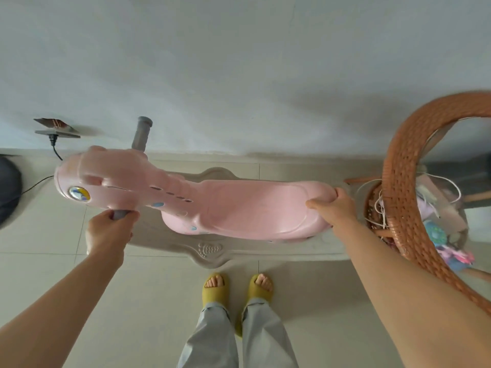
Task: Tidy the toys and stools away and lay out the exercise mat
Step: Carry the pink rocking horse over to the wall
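Note:
A pink rocking-horse toy stretches across the middle of the view, head to the left, on a beige base that rests on the tiled floor by the wall. My left hand grips the near grey handle under the head. The far grey handle sticks up beyond the head. My right hand holds the rear edge of the pink seat, thumb on top. No exercise mat or stool is in sight.
A brown wicker basket with a tall hoop handle stands at the right, holding cords and small toys. A wall socket with a black cable sits at the left, beside a dark round object. My feet in yellow slippers stand on the tiles.

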`<state>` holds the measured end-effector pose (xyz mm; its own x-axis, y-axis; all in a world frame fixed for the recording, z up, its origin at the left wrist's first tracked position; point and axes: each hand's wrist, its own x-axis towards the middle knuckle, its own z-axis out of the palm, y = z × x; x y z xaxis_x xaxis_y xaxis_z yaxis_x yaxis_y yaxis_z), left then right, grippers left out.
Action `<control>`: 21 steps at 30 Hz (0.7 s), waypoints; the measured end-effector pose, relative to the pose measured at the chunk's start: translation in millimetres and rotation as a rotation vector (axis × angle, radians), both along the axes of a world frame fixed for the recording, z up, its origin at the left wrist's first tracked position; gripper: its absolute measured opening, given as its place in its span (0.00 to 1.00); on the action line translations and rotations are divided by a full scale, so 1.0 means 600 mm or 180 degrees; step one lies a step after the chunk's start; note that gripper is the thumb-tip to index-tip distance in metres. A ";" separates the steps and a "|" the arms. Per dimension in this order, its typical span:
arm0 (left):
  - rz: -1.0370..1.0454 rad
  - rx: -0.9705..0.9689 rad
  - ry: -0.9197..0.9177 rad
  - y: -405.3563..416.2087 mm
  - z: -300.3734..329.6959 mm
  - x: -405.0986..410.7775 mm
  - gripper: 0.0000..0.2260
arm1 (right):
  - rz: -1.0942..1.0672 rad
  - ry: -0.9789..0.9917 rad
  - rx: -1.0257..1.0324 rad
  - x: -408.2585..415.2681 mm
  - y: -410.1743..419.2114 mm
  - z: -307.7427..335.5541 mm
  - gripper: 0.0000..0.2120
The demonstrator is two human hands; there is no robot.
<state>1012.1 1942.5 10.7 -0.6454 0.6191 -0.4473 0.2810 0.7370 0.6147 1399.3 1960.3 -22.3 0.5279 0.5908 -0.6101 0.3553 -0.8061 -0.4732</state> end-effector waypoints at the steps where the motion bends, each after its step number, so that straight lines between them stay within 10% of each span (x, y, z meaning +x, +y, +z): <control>1: -0.0011 0.0010 -0.0014 0.008 -0.011 0.005 0.09 | -0.0023 0.0002 0.0000 0.003 0.010 -0.012 0.36; 21: 0.0142 -0.0078 -0.0240 0.082 -0.184 0.119 0.11 | -0.0321 -0.0043 0.0242 0.093 0.107 -0.174 0.31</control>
